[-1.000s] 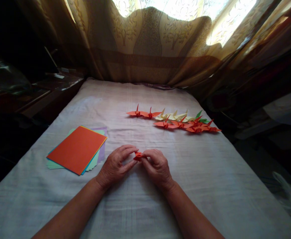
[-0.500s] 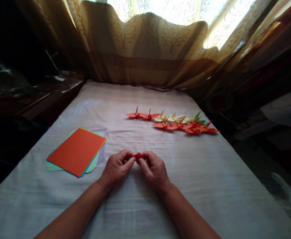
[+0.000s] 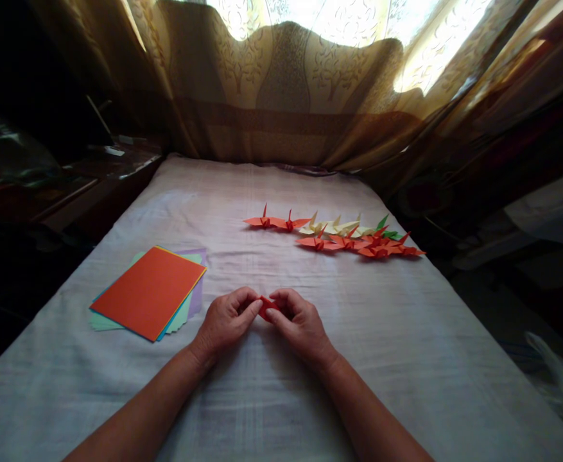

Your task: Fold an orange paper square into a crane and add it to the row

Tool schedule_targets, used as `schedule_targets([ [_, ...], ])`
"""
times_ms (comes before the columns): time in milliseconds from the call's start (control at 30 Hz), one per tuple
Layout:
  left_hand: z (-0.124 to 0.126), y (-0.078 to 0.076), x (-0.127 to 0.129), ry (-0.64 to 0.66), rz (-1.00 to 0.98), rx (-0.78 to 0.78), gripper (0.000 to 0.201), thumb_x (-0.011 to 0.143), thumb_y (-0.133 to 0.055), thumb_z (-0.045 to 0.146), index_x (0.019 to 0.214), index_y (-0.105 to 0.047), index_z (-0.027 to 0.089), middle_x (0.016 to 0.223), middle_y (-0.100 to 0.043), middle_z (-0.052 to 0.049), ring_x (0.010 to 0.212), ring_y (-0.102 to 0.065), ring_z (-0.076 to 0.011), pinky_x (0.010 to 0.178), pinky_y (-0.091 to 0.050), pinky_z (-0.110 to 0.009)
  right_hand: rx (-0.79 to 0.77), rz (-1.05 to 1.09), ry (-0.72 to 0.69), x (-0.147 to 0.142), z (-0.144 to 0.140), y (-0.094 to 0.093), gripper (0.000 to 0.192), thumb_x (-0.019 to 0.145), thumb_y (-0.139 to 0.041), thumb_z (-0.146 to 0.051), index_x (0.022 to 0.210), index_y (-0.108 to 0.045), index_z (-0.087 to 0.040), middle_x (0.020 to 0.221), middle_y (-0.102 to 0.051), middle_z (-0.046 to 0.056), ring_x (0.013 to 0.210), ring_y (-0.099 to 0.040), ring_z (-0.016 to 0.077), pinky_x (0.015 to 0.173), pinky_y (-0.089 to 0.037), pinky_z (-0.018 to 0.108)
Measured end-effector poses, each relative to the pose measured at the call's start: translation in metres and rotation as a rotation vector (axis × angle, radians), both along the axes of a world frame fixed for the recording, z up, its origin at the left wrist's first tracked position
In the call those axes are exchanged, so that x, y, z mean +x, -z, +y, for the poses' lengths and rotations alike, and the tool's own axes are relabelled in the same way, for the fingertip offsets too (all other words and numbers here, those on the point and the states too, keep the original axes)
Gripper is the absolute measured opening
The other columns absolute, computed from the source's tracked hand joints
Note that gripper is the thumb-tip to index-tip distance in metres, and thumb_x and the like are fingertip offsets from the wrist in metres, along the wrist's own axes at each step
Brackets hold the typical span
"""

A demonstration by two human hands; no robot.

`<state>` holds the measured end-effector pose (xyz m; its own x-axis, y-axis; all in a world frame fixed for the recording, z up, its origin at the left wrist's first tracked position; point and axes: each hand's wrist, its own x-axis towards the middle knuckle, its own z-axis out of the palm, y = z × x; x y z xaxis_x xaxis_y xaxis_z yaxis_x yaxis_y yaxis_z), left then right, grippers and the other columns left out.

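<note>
I am watching both forearms reaching in from the near edge and converging at the middle of the cloth-covered table [image 3: 406, 359]. The left hand [image 3: 226, 321] is lying palm-down with its wrist low, fingers curled in and pinching the left side of a small red folded paper piece [image 3: 266, 305]. The right hand [image 3: 300, 324] is mirroring it, fingers bent and closing on the right side of the same piece, so both grips are tight on it with almost no gap between the fingertips. The piece is sitting just above the cloth, mostly hidden by the fingers.

To the left, a stack of coloured sheets [image 3: 149, 292] with an orange one on top is lying near the left hand, apart from it. Further back and to the right, a row of folded paper cranes [image 3: 339, 234] in orange, cream and green is stretching toward the right edge, well apart from the hands. Open cloth is lying between the hands and the cranes, and along the near right side. A curtain [image 3: 285, 96] is hanging at the far edge.
</note>
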<state>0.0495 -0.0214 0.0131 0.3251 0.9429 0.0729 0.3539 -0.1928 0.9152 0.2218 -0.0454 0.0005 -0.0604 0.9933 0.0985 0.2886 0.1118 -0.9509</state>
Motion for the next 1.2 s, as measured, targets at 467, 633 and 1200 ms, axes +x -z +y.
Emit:
schedule_targets([
  [467,0.0,0.004,0.003,-0.144,0.136,0.062,0.016,0.088,-0.052,0.03,0.09,-0.066,0.023,0.081,-0.072,0.001,0.069,-0.066,-0.0156,0.065,-0.049,-0.024,0.044,-0.151,-0.029,-0.001,-0.003,-0.008,0.004,0.083,-0.057,-0.025,0.085,-0.06,-0.023,0.073,-0.066,-0.003,0.053,-0.055,0.0099,0.051,-0.042,0.021],
  [633,-0.001,0.007,-0.002,-0.123,0.397,0.317,0.013,0.09,-0.056,0.028,0.096,-0.068,0.026,0.089,-0.073,-0.001,0.083,-0.065,-0.0192,0.074,-0.048,-0.029,0.075,-0.3,-0.16,0.003,-0.005,-0.01,0.009,0.083,-0.057,-0.018,0.083,-0.064,-0.023,0.073,-0.068,-0.003,0.062,-0.06,0.0119,0.06,-0.044,0.022],
  [1200,0.007,0.007,-0.009,-0.028,0.527,0.31,0.003,0.085,-0.067,0.023,0.085,-0.07,0.025,0.094,-0.068,-0.002,0.097,-0.058,-0.0234,0.087,-0.04,-0.038,0.425,-0.822,-0.089,0.002,-0.001,0.003,0.023,0.09,-0.061,-0.023,0.111,-0.069,-0.026,0.112,-0.068,0.006,0.101,-0.056,0.0237,0.083,-0.042,0.037],
])
